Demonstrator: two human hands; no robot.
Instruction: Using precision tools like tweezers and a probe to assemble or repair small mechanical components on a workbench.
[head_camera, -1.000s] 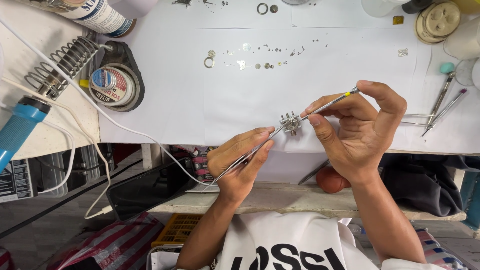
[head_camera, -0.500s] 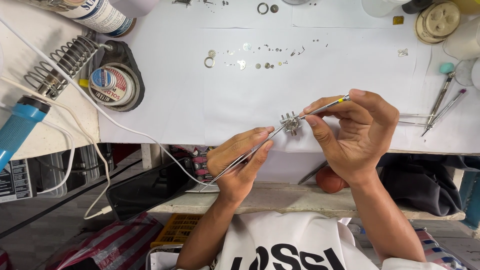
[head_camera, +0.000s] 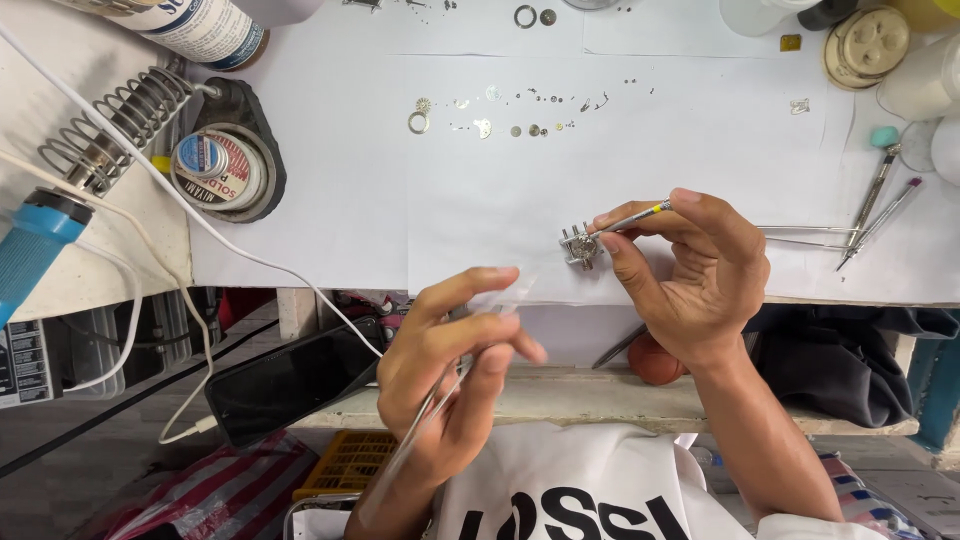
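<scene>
Your right hand (head_camera: 690, 280) pinches a thin screwdriver (head_camera: 632, 216) with a yellow band between thumb and index finger, its tip down at a small metal movement (head_camera: 581, 246) that lies on the white paper (head_camera: 480, 210) close to the desk's near edge. The other fingers of that hand curl loosely above the palm. Your left hand (head_camera: 450, 370) hangs off the desk edge, in front of your chest and apart from the movement, fingers closed around tweezers (head_camera: 425, 420); the hand and tool are blurred, so you cannot tell whether the tips hold anything.

Further up the paper lies a scatter of tiny parts (head_camera: 520, 110): rings, gears and screws in a loose row. At the left stand a soldering iron stand (head_camera: 120, 125) with a coiled spring, a round tin (head_camera: 215, 168) on its base, and a blue iron handle (head_camera: 35, 255) with a white cable (head_camera: 250, 260) trailing across the desk. At the right, 2 more screwdrivers (head_camera: 875, 215) lie side by side, near a round lid (head_camera: 865, 45)
</scene>
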